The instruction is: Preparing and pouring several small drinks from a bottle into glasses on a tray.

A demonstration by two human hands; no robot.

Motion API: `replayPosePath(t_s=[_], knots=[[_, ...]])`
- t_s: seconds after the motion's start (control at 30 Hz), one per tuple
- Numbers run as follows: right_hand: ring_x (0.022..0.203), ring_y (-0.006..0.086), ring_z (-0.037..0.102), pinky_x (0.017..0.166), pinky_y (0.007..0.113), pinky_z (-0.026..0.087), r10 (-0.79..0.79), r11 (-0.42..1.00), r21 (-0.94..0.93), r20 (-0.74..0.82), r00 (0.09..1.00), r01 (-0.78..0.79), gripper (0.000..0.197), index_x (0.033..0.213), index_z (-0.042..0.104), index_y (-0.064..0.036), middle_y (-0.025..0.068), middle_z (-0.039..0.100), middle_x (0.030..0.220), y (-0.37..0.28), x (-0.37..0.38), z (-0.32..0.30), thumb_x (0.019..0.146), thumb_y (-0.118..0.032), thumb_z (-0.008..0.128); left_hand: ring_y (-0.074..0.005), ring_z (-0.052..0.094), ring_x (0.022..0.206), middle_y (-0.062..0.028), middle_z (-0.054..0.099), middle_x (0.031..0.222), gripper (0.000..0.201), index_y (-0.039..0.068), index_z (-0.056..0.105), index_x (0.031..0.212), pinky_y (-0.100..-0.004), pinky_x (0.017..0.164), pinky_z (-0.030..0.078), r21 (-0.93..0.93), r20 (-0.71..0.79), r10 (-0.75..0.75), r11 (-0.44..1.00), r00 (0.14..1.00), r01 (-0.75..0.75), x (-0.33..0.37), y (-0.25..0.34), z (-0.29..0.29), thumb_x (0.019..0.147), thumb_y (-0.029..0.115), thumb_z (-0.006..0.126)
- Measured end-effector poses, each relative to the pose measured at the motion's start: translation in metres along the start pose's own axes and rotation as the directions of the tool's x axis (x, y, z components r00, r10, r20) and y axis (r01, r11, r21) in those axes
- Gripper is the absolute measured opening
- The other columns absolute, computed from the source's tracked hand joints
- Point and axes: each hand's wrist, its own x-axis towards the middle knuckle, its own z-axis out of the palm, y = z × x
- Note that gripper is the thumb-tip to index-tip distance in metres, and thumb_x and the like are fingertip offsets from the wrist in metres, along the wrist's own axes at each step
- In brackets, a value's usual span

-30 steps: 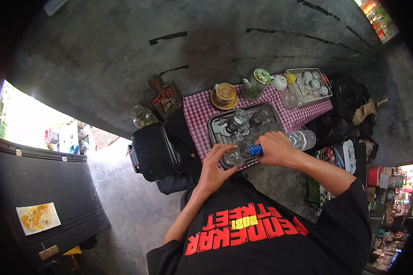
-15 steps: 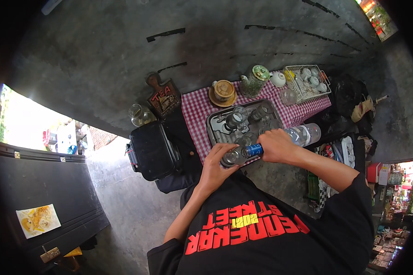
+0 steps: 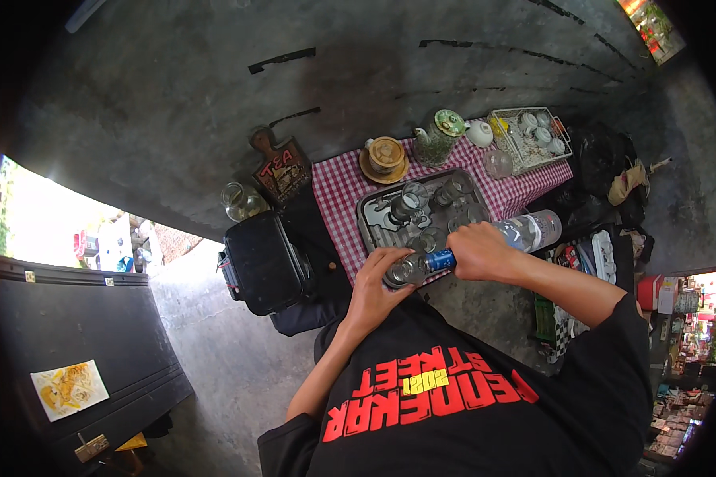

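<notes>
My right hand (image 3: 485,253) grips a clear bottle (image 3: 539,229) with a blue neck, tilted almost level. The bottle's mouth points left into or against a clear glass (image 3: 406,271), and whether liquid is flowing I cannot make out. Fingers of my left hand (image 3: 376,285) curl round that glass at the near edge of a metal tray (image 3: 367,230). Several other clear glasses (image 3: 412,199) stand on the tray, one with a dark patch near its base.
A red-and-white checked cloth (image 3: 334,191) lies under the tray. Behind stand a lidded cup on a saucer (image 3: 386,156), a green-lidded glass teapot (image 3: 441,139) and a wire basket of cups (image 3: 537,139). A black case (image 3: 266,266), glass jug (image 3: 243,203) and wooden board (image 3: 282,168) are left.
The bottle's base end has risen slightly, while both hands keep nearly the same place and hold. The whole view has shifted a little.
</notes>
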Motion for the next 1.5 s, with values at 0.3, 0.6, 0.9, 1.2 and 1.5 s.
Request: replayPosePath(t_s=[0.3,0.6,0.9,1.2,1.5], knots=[[0.078,0.0384,0.067,0.068,0.047,0.051,-0.014,1.000,-0.007,0.011,1.000,0.014,0.017,0.076,0.068,-0.0010,0.0199,0.068,0.079,-0.001,-0.001,-0.003,0.063,-0.011,0.066,-0.0286,0.063,0.104,-0.0126,0.062,0.113,0.054,0.005,0.063,0.117,-0.0350,0.090,0.050,-0.012,-0.004,-0.015,1.000,1.000,0.015,0.000,-0.002,0.002,0.065,-0.001,0.077],[0.076,0.0387,0.067,0.066,0.047,0.051,-0.045,0.999,-0.024,0.001,0.999,0.045,0.018,0.075,0.067,0.0003,0.0209,0.067,0.078,0.001,-0.002,-0.003,0.062,-0.012,0.068,-0.0281,0.063,0.104,-0.0127,0.063,0.112,0.053,0.005,0.063,0.117,-0.0343,0.090,0.049,-0.002,-0.013,-0.015,1.000,1.000,0.015,-0.002,-0.003,0.005,0.066,0.000,0.077],[0.075,0.0384,0.068,0.065,0.047,0.052,-0.041,0.998,-0.042,0.019,0.999,0.042,0.019,0.074,0.067,0.0009,0.0213,0.067,0.078,0.000,-0.002,-0.002,0.061,-0.013,0.069,-0.0274,0.063,0.101,-0.0124,0.063,0.111,0.052,0.004,0.063,0.116,-0.0347,0.090,0.049,-0.010,-0.012,-0.008,1.000,1.000,0.008,-0.003,-0.002,0.008,0.067,0.001,0.077],[0.074,0.0390,0.068,0.065,0.047,0.052,-0.042,0.999,-0.019,0.045,0.998,0.043,0.018,0.073,0.067,0.0015,0.0224,0.067,0.076,0.000,-0.004,-0.004,0.060,-0.011,0.067,-0.0275,0.063,0.100,-0.0123,0.063,0.110,0.053,0.004,0.062,0.117,-0.0353,0.089,0.049,-0.006,0.001,0.002,1.000,1.000,-0.002,-0.004,-0.005,0.009,0.066,0.002,0.078],[0.079,0.0368,0.069,0.068,0.046,0.053,-0.019,0.998,-0.055,0.078,0.997,0.023,0.017,0.077,0.068,0.0001,0.0211,0.069,0.081,-0.001,-0.003,-0.005,0.064,-0.010,0.068,-0.0279,0.062,0.102,-0.0126,0.062,0.110,0.054,0.003,0.062,0.117,-0.0353,0.090,0.049,-0.007,0.026,-0.017,1.000,1.000,0.017,-0.003,-0.003,0.010,0.066,0.001,0.078]])
